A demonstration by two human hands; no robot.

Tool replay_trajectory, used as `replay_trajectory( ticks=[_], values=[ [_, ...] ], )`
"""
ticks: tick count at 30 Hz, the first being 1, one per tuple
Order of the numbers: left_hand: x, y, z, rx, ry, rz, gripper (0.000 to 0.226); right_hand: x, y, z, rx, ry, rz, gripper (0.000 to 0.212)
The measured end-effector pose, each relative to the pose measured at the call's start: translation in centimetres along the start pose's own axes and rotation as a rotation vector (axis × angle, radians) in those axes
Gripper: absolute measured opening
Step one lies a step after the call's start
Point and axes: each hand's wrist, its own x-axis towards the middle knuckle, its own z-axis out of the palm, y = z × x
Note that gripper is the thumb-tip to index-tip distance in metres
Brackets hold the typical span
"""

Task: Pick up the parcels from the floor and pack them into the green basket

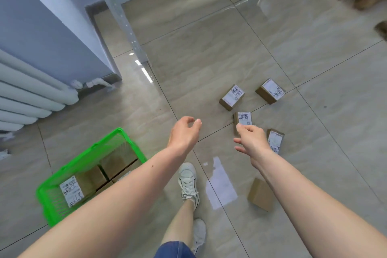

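Both hands empty, grips loosely spread: right hand point(252, 141) over a small brown labelled cardboard parcel point(243, 120) on the glossy beige tiled floor point(209, 58), left hand point(184, 132) alongside, green plastic mesh basket point(73, 165) part-filled nearby for short carries.

Glossy tiled floor point(209, 52), green plastic mesh basket point(117, 135), matt brown cardboard parcels point(232, 97) with paper labels
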Motion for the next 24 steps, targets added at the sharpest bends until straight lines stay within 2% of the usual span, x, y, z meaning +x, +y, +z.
replay_trajectory(
  ticks=[6,13,15,19,24],
  values=[
    [5.9,4.8,1.8,0.035,-0.008,-0.014,0.044,6.1,-4.7,-1.3,0.038,0.031,0.050,0.025],
    [12.8,8.8,5.6,0.105,-0.017,-0.019,0.044,14.7,-7.5,-2.6,0.058,0.052,0.113,0.021],
    [15.2,9.1,7.4,0.133,-0.029,-0.014,0.045,17.7,-7.2,-2.6,0.024,0.057,0.128,0.024],
    [20.6,8.4,12.2,0.174,-0.086,0.026,0.047,24.5,-5.8,-2.0,-0.099,0.107,0.053,0.049],
    [27.8,5.3,19.0,0.142,-0.123,0.045,0.051,32.9,-1.6,-0.5,-0.169,0.116,0.099,0.052]
  ],
)
